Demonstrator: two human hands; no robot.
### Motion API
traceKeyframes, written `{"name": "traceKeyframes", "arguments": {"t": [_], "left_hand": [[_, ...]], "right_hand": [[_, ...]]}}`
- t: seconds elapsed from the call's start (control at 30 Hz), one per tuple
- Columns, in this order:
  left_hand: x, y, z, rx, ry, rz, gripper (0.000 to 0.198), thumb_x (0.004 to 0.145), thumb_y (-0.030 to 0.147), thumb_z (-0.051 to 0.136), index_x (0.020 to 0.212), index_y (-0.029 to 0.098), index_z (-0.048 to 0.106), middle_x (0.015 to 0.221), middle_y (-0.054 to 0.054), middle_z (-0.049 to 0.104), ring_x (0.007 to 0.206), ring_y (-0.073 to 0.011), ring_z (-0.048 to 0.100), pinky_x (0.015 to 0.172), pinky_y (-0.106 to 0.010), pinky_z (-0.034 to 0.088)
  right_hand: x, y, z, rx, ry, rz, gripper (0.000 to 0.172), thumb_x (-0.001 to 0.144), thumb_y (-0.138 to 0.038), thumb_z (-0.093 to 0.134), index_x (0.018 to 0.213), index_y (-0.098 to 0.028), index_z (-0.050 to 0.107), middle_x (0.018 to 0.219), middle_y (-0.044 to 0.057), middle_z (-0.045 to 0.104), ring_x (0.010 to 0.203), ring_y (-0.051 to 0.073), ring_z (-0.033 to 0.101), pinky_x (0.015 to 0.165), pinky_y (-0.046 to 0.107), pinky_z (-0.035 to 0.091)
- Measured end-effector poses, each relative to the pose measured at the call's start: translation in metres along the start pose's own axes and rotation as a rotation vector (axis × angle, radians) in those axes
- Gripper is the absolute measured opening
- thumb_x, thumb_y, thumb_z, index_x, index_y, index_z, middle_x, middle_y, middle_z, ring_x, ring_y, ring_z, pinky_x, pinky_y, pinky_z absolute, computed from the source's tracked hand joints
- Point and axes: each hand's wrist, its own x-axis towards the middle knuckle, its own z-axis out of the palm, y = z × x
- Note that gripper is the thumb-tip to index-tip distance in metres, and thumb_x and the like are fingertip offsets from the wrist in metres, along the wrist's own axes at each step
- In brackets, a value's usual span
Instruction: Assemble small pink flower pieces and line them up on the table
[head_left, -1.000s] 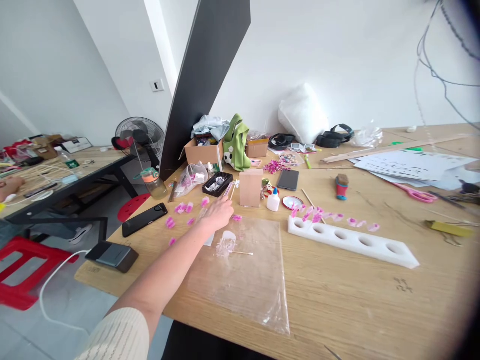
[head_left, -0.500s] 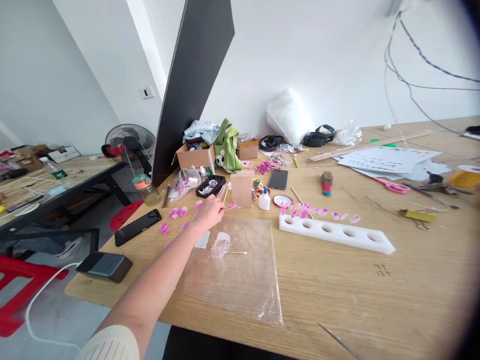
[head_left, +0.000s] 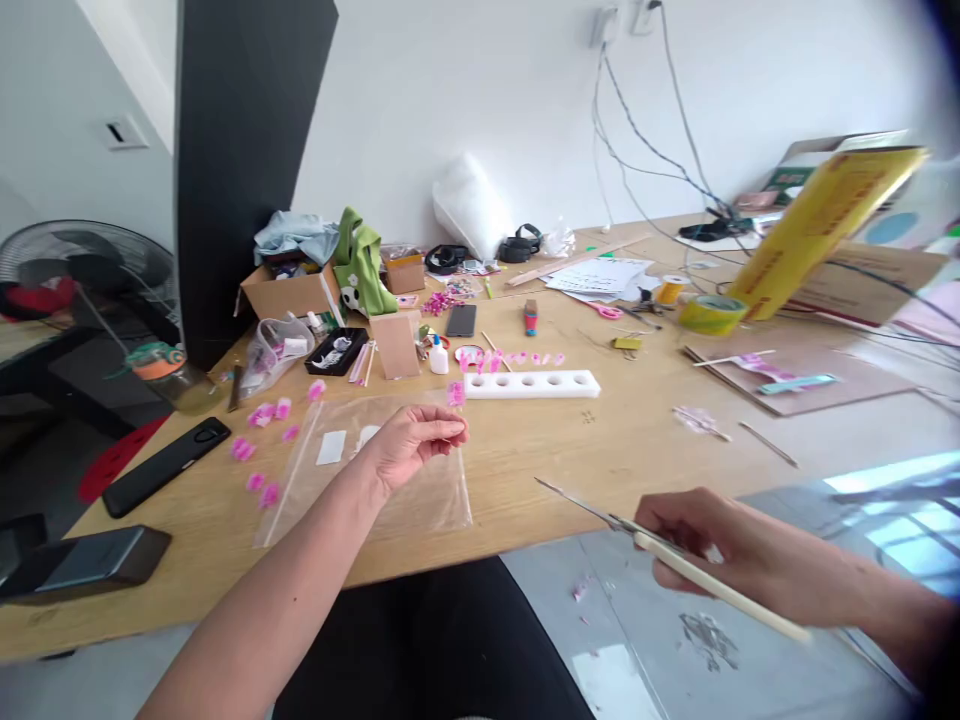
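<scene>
My left hand (head_left: 424, 440) is closed in a pinch above the right part of a clear plastic bag (head_left: 435, 505). Just over its fingertips stands a pink petal piece (head_left: 456, 393), apparently held by a stem too thin to make out. Beyond the table's front edge, my right hand (head_left: 705, 550) grips scissors (head_left: 637, 533) with cream handles. Their pointed metal blades aim left toward the table edge and look closed. On the bag lies a white rectangular piece (head_left: 331, 447). Several pink petal pieces (head_left: 262, 414) are scattered left of it.
A white foam block (head_left: 531, 385) with holes has pink petals standing behind it. White glue bottle (head_left: 439, 356), cardboard piece (head_left: 396, 345) and black tray (head_left: 337, 351) sit farther back. A phone (head_left: 166, 465) lies left; a brown board (head_left: 802, 385) lies right.
The view has turned right. My left hand has come back from beside the cardboard piece, bringing a pink petal piece. My right hand with the scissors has come into view; only the tip showed before.
</scene>
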Motion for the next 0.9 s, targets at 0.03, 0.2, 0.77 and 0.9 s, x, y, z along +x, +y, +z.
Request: {"name": "traceKeyframes", "arguments": {"t": [0.03, 0.2, 0.77, 0.9], "left_hand": [[-0.002, -0.003, 0.011, 0.006, -0.035, -0.030, 0.016, 0.060, 0.019, 0.078, 0.072, 0.012, 0.071, 0.067, -0.003, 0.068, 0.062, -0.0083, 0.059, 0.060, -0.020, 0.041], [-0.007, -0.014, 0.050, 0.067, -0.189, -0.127, 0.016, 0.059, 0.019, 0.079, 0.071, 0.011, 0.070, 0.066, -0.004, 0.068, 0.063, -0.0097, 0.060, 0.062, -0.022, 0.043], [-0.022, -0.020, 0.101, 0.200, -0.341, -0.179, 0.018, 0.058, 0.021, 0.079, 0.071, 0.012, 0.070, 0.066, -0.004, 0.066, 0.063, -0.0105, 0.059, 0.063, -0.023, 0.043], [-0.024, -0.021, 0.104, 0.207, -0.334, -0.180, 0.019, 0.057, 0.021, 0.079, 0.070, 0.012, 0.070, 0.065, -0.004, 0.066, 0.062, -0.0107, 0.059, 0.063, -0.023, 0.043]], "right_hand": [[-0.002, -0.003, -0.003, 0.017, -0.053, -0.006, 0.034, 0.077, -0.051, 0.058, 0.071, -0.017, 0.055, 0.064, 0.000, 0.053, 0.058, 0.013, 0.042, 0.052, 0.024, 0.035], [-0.019, -0.004, -0.008, 0.055, -0.149, -0.075, 0.033, 0.075, -0.047, 0.063, 0.074, -0.016, 0.053, 0.063, -0.002, 0.049, 0.057, 0.010, 0.036, 0.052, 0.023, 0.031], [-0.055, -0.005, -0.001, 0.009, -0.166, -0.140, 0.039, 0.077, -0.053, 0.061, 0.071, -0.014, 0.054, 0.061, -0.003, 0.044, 0.055, 0.009, 0.031, 0.047, 0.022, 0.027], [-0.058, -0.005, -0.001, -0.005, -0.151, -0.139, 0.040, 0.076, -0.053, 0.062, 0.073, -0.014, 0.056, 0.061, -0.003, 0.045, 0.054, 0.009, 0.033, 0.047, 0.022, 0.027]]}}
